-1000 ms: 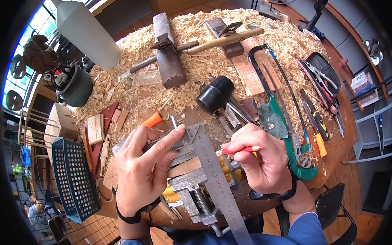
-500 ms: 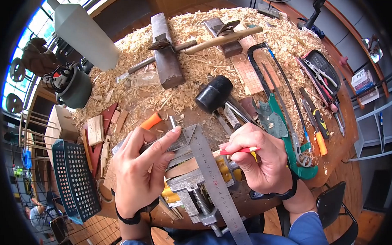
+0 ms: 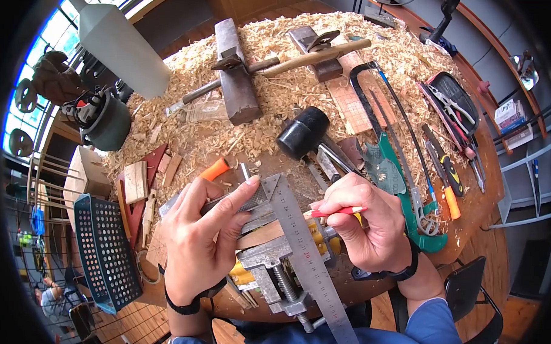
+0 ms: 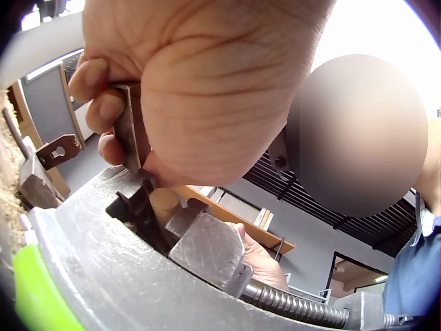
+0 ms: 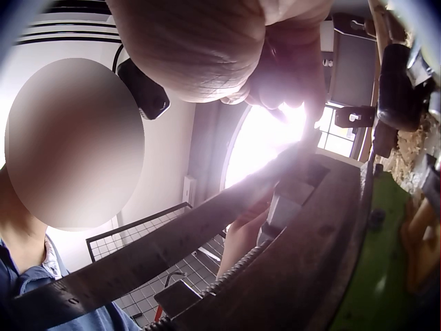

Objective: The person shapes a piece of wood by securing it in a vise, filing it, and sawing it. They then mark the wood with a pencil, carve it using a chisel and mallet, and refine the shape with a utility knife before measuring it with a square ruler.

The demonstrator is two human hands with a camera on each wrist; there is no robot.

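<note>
A steel square (image 3: pixel 308 264) with a marked ruler blade lies slantwise across a grey metal vise (image 3: pixel 266 262). My left hand (image 3: pixel 203 242) grips the square's stock near the top; in the left wrist view, fingers (image 4: pixel 107 110) curl round that metal stock (image 4: pixel 129 131). Between the vise's jaws sits a narrow strip of wood (image 3: pixel 261 236). To the right of the blade, my right hand (image 3: pixel 370 227) pinches a red pencil (image 3: pixel 341 212), its one end close to the blade's edge. The blade (image 5: pixel 151 241) also crosses the right wrist view.
Shavings cover the back of the table, with two wooden planes (image 3: pixel 237 80) (image 3: pixel 316 52) and a hammer handle among them. A black mallet (image 3: pixel 302 133) lies just beyond the vise. A green hacksaw (image 3: pixel 402 182) is at right, a perforated basket (image 3: pixel 106 251) at left.
Both hands keep the same pose on the square and the pencil. Only the head view shifts slightly.
</note>
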